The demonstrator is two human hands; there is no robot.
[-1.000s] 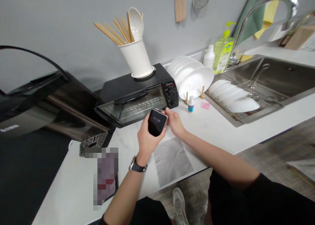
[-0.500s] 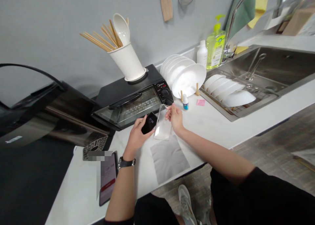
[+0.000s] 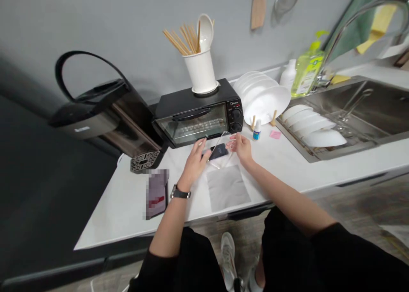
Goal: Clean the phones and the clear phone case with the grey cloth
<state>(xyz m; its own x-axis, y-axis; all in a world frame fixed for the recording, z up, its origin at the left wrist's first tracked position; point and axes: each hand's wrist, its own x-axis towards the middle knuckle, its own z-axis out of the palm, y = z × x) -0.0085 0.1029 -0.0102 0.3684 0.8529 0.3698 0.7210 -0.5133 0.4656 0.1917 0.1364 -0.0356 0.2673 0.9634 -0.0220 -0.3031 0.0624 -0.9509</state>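
Observation:
My left hand [image 3: 195, 163] rests low over the white counter [image 3: 128, 207], its fingers reaching to a dark phone [image 3: 217, 152] that lies nearly flat on the surface. My right hand [image 3: 241, 146] pinches a clear phone case [image 3: 223, 149], which sits over the phone's right part. A grey cloth [image 3: 227, 187] lies on the counter just in front of both hands. A watch is on my left wrist.
A black toaster oven [image 3: 198, 115] with a white utensil cup [image 3: 200, 68] stands behind the hands. A second phone [image 3: 156, 193] lies at the left. Also there: a dark appliance [image 3: 105, 113], a plate rack [image 3: 262, 100], a small bottle [image 3: 256, 130], a pink note [image 3: 275, 134] and a sink [image 3: 351, 113].
The clear case came off the phone in my right hand. Both hands then lowered toward the counter, the phone going from upright to nearly flat. The camera pulled back.

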